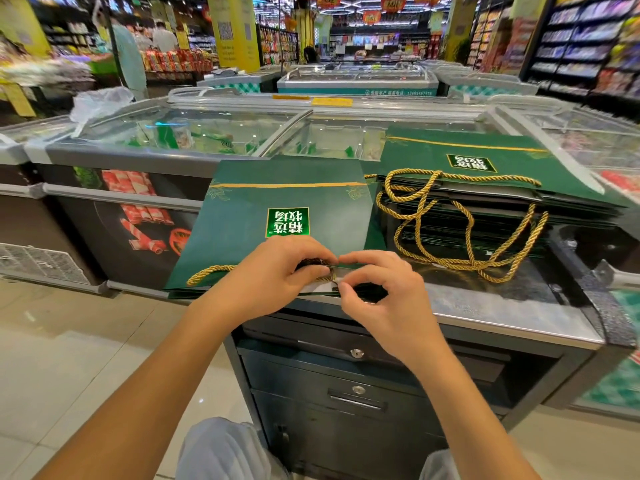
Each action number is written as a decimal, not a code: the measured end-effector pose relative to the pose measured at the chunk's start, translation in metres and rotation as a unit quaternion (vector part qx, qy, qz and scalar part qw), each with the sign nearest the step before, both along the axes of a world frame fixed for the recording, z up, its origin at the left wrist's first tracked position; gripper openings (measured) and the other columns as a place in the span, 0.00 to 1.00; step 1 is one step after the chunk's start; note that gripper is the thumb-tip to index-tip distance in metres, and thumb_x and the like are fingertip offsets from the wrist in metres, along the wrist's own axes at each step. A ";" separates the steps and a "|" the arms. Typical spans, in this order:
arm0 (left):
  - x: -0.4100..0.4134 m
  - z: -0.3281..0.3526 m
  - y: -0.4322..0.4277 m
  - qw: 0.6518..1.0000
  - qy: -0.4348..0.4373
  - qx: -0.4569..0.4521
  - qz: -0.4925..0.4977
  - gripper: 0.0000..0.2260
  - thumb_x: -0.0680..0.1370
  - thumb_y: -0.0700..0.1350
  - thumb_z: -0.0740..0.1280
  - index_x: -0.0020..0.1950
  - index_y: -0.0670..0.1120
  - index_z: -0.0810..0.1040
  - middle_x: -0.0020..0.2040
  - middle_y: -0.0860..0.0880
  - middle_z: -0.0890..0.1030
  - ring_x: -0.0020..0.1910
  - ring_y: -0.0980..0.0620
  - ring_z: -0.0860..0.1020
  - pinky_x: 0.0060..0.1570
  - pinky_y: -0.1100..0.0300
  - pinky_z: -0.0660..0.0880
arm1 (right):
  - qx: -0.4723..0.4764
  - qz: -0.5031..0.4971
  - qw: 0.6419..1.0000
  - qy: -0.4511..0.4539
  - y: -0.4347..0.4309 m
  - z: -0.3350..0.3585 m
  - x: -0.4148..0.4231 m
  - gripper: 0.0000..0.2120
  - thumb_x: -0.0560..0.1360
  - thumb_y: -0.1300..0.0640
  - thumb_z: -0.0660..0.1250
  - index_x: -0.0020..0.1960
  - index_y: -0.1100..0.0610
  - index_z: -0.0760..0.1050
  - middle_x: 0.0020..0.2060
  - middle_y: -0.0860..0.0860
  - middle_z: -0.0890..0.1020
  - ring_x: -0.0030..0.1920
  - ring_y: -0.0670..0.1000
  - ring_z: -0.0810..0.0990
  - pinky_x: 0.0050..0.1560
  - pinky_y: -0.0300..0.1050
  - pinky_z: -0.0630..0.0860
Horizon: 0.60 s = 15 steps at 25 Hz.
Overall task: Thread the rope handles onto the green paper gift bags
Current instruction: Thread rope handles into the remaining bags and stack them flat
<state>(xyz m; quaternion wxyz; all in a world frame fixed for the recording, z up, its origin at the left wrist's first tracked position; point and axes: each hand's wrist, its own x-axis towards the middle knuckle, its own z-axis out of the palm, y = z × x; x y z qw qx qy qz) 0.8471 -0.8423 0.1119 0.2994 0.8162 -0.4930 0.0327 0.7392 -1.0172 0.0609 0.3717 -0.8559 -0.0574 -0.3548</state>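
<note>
Hands meet at the near edge of the green bag lying flat: left hand curls round the gold rope handle, right hand pinches the bag's rim. Right of that bag, a stack of roped bags; beyond it, freezer lids.

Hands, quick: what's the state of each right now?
Left hand: closed, holding the gold rope handle at the top edge of the green paper gift bag.
Right hand: closed, pinching that bag's edge beside the rope's end.

Both hands pinch rope on green bag.
</note>
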 end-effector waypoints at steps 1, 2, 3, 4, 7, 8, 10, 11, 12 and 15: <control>-0.001 0.000 0.001 1.000 0.002 0.001 0.002 0.09 0.81 0.45 0.68 0.61 0.50 0.83 0.52 0.57 0.82 0.52 0.60 0.79 0.56 0.56 0.76 | 0.002 0.044 0.999 0.031 -0.007 0.004 -0.005 0.07 0.72 0.49 0.70 0.41 0.50 0.85 0.56 0.39 0.82 0.62 0.42 0.76 0.66 0.52 0.71; -0.001 -0.001 0.003 1.000 0.005 0.000 0.005 0.10 0.81 0.45 0.68 0.62 0.50 0.82 0.52 0.58 0.82 0.53 0.60 0.79 0.56 0.57 0.76 | -0.002 0.082 0.994 0.072 -0.012 0.009 -0.010 0.05 0.72 0.51 0.71 0.40 0.50 0.85 0.59 0.38 0.81 0.65 0.43 0.75 0.68 0.52 0.70; -0.001 -0.002 0.005 1.000 0.010 0.000 0.006 0.10 0.81 0.45 0.68 0.62 0.51 0.82 0.52 0.58 0.82 0.53 0.60 0.79 0.57 0.57 0.76 | -0.011 0.115 0.986 0.119 -0.016 0.014 -0.016 0.03 0.72 0.52 0.73 0.40 0.49 0.85 0.62 0.37 0.79 0.68 0.42 0.72 0.71 0.50 0.67; 0.000 -0.003 0.006 1.000 0.012 0.002 0.005 0.10 0.81 0.46 0.69 0.62 0.51 0.82 0.52 0.58 0.82 0.54 0.60 0.79 0.57 0.57 0.76 | -0.023 0.137 0.977 0.162 -0.019 0.017 -0.020 0.03 0.72 0.55 0.74 0.40 0.48 0.85 0.64 0.35 0.77 0.71 0.40 0.70 0.73 0.48 0.64; -0.002 -0.006 0.008 1.000 0.006 0.003 -0.004 0.11 0.79 0.46 0.71 0.61 0.51 0.82 0.52 0.58 0.81 0.54 0.59 0.78 0.57 0.59 0.75 | 0.008 0.149 0.965 0.217 -0.022 0.027 -0.025 0.06 0.75 0.56 0.73 0.39 0.49 0.84 0.63 0.35 0.79 0.68 0.37 0.72 0.70 0.40 0.64; -0.004 -0.008 0.008 1.000 0.001 -0.001 -0.005 0.12 0.78 0.46 0.72 0.62 0.51 0.82 0.53 0.58 0.81 0.55 0.60 0.78 0.58 0.60 0.75 | 0.034 0.137 0.970 0.200 -0.022 0.029 -0.023 0.07 0.77 0.56 0.71 0.41 0.50 0.84 0.60 0.37 0.81 0.64 0.38 0.76 0.65 0.36 0.68; -0.007 -0.009 0.010 1.000 0.004 -0.008 -0.001 0.16 0.76 0.47 0.74 0.63 0.52 0.81 0.56 0.58 0.81 0.57 0.61 0.77 0.61 0.65 0.73 | 0.037 0.075 0.987 0.137 -0.022 0.033 -0.010 0.07 0.80 0.56 0.66 0.49 0.53 0.84 0.54 0.40 0.84 0.57 0.41 0.81 0.55 0.36 0.74; -0.008 -0.009 0.011 1.000 0.015 -0.014 0.003 0.17 0.76 0.47 0.75 0.65 0.52 0.80 0.57 0.59 0.81 0.59 0.62 0.77 0.62 0.67 0.72 | 0.010 0.041 0.992 0.121 -0.023 0.034 -0.001 0.08 0.81 0.56 0.65 0.54 0.53 0.83 0.53 0.41 0.84 0.55 0.42 0.81 0.55 0.37 0.75; -0.009 -0.007 0.013 0.999 0.027 -0.020 0.010 0.17 0.76 0.48 0.74 0.65 0.52 0.80 0.59 0.59 0.80 0.60 0.63 0.76 0.62 0.70 0.71 | -0.023 0.018 0.992 0.123 -0.022 0.035 0.010 0.10 0.82 0.56 0.64 0.59 0.53 0.82 0.54 0.42 0.84 0.55 0.41 0.81 0.57 0.39 0.76; -0.006 0.001 0.023 0.997 0.025 -0.039 0.055 0.14 0.80 0.45 0.70 0.66 0.52 0.80 0.60 0.59 0.80 0.61 0.64 0.76 0.63 0.71 0.69 | -0.131 0.002 0.975 0.179 -0.018 0.030 0.037 0.16 0.84 0.57 0.61 0.70 0.54 0.76 0.70 0.50 0.77 0.71 0.49 0.72 0.73 0.48 0.67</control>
